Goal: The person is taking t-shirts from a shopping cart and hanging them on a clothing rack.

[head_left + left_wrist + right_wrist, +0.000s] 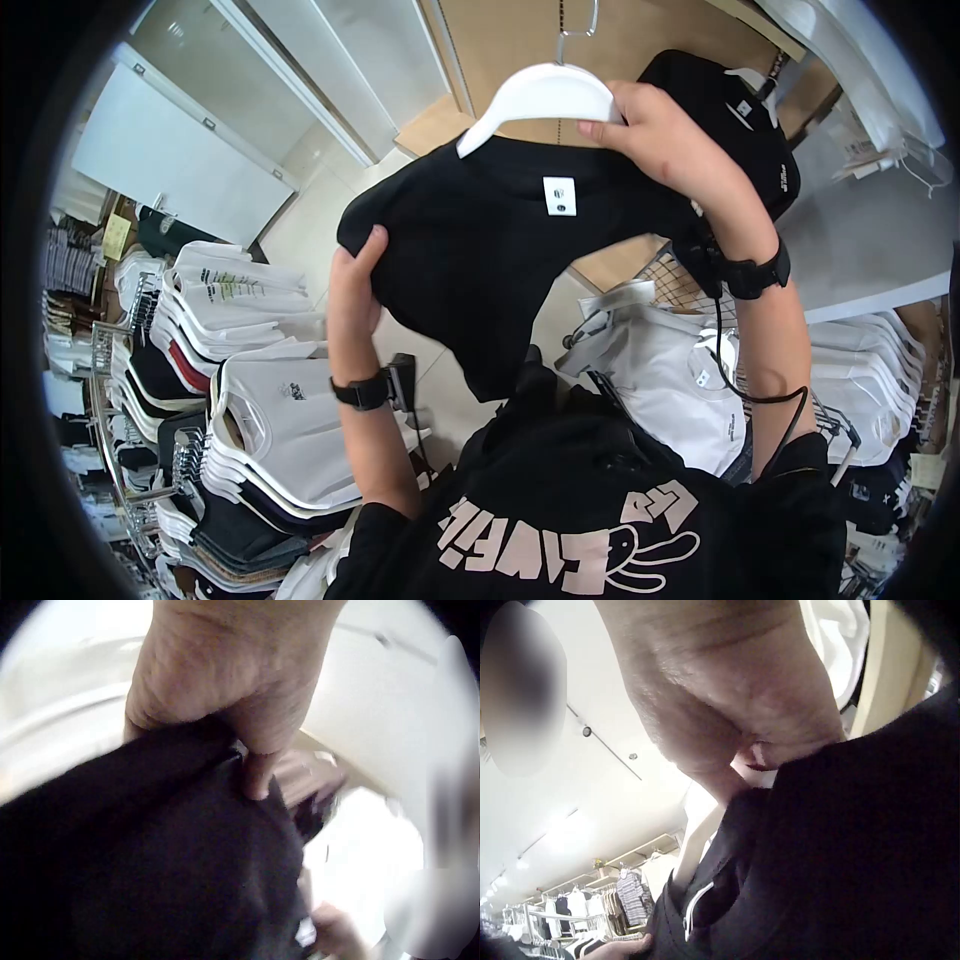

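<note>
A black T-shirt [470,240] with a white neck label [560,196] is held up between both hands. My left hand [355,285] grips it by the side at the left, thumb lying on the front of the cloth; dark cloth also fills much of the left wrist view. A white clothes hanger [535,95] stands at the neckline, its left end showing above the collar. My right hand [655,125] holds the hanger's right end together with the shirt's shoulder, the thumb at the hanger's lower edge. In the right wrist view cloth [840,847] hides the fingertips.
Racks of white shirts [290,410] on hangers line the left. Another black shirt [710,120] hangs at the upper right. A white shirt [660,380] lies on a wire basket [675,280] at the right. A white door [180,150] stands at the far left.
</note>
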A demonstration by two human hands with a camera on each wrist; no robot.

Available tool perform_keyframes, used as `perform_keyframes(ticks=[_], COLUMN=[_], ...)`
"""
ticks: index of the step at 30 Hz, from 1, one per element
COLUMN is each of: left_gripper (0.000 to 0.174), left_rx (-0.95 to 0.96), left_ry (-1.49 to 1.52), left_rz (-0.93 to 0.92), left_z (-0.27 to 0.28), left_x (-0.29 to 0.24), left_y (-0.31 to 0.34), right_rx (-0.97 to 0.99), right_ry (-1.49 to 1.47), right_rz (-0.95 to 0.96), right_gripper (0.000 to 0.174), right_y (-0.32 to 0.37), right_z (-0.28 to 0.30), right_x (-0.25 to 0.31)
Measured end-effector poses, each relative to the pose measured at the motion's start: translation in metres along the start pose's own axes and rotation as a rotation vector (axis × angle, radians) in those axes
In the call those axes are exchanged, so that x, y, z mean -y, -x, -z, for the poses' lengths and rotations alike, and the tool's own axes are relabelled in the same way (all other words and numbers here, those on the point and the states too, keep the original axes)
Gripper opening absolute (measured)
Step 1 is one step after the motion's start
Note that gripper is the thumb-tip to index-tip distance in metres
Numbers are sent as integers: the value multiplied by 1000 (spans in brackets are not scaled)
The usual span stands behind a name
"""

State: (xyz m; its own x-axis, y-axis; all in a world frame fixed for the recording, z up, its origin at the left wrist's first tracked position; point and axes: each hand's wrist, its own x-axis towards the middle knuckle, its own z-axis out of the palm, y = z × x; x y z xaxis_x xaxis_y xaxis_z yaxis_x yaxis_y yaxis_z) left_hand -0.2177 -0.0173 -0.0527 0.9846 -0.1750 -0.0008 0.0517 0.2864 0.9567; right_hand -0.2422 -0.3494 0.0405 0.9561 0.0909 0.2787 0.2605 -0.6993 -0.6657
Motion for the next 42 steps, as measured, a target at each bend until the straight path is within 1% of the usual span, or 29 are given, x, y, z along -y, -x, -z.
perform_keyframes(ticks=[1,2,3,4,5,6,7,9,11,13,14,15,16,17,18,20,21,23,25,26,28,29,31,32,33,35,39,40,42], left_gripper=[51,63,63,63,64,64,64,64,47,27,27,20,16,16,15,15,15,17,22,22,25,25,19,19,18,18,19,20,20], left_rx=[-30,-25,-34,-176,-320,-322,-334,-347,51,72,78,69,61,72,73,73,86,114,118,132,132,141,131,135,101,66,38,44,45], left_ry=[-396,-722,-724,-1004,-1275,-1279,-1414,-1539,-1472,-1450,-1451,-1405,-1351,-1345,-1351,-1349,-1333,-1318,-1257,-1255,-1217,-1214,-1208,-1205,-1200,-1199,-1168,-1152,-1141], left_rz=[-30,-129,-130,-409,-691,-683,-835,-1001,-803,-558,-566,-705,-840,-844,-829,-825,-807,-787,-805,-811,-773,-772,-707,-704,-713,-717,-686,-665,-642], left_z=[12,26,24,13,1,-11,-25,-45,-62,-66,-64,-63,-63,-63,-63,-68,-72,-80,-91,-96,-103,-105,-110,-112,-113,-113,-115,-115,-116], left_x=[-10,-17,-25,-37,-47,-59,-70,-70,-63,-49,-42,-35,-30,-28,-27,-26,-27,-28,-26,-24,-18,-17,-13,-12,-12,-15,-22,-23,-24], left_y=[-2,-10,-10,-7,-5,-3,-2,-10,-21,-40,-47,-54,-59,-64,-67,-74,-76,-77,-77,-78,-79,-79,-80,-81,-81,-82,-84,-83,-82], right_rx=[4,31,57,29,35,18,-2,13,29,101,141,130,-23,-173,-360,-486,-419,-365,-218,-231,-246,-254,-264,-272,-271,-286,-272,-270,-275], right_ry=[-3,6,16,-57,-60,-101,-139,-112,-99,-43,-12,-10,43,98,325,410,336,-103,-534,-535,-980,-980,-1013,-1016,-1015,-1128,-1091,-1092,-1133], right_rz=[3,-49,-97,-105,-103,-79,-55,-30,35,-28,-120,-124,-12,100,181,27,-118,-141,-506,-512,-564,-570,-542,-519,-524,-431,-348,-349,-294], right_gripper=[31,33,35,35,35,34,34,33,31,28,31,31,30,29,31,27,26,23,21,21,19,19,18,17,17,15,14,14,13], right_y=[-2,-4,-7,-9,-13,-15,-18,-24,-25,-24,-25,-23,-19,-12,1,30,42,44,27,21,14,14,15,18,21,28,34,35,36], right_z=[-5,-10,-14,-19,-22,-26,-29,-34,-38,-37,-36,-36,-37,-38,-35,-42,-46,-79,-93,-99,-106,-108,-109,-108,-107,-105,-98,-96,-94], right_x=[-2,-5,-7,-8,-7,-6,-5,-2,5,21,23,23,21,20,24,34,40,12,2,-6,-21,-24,-29,-30,-30,-29,-24,-22,-18])
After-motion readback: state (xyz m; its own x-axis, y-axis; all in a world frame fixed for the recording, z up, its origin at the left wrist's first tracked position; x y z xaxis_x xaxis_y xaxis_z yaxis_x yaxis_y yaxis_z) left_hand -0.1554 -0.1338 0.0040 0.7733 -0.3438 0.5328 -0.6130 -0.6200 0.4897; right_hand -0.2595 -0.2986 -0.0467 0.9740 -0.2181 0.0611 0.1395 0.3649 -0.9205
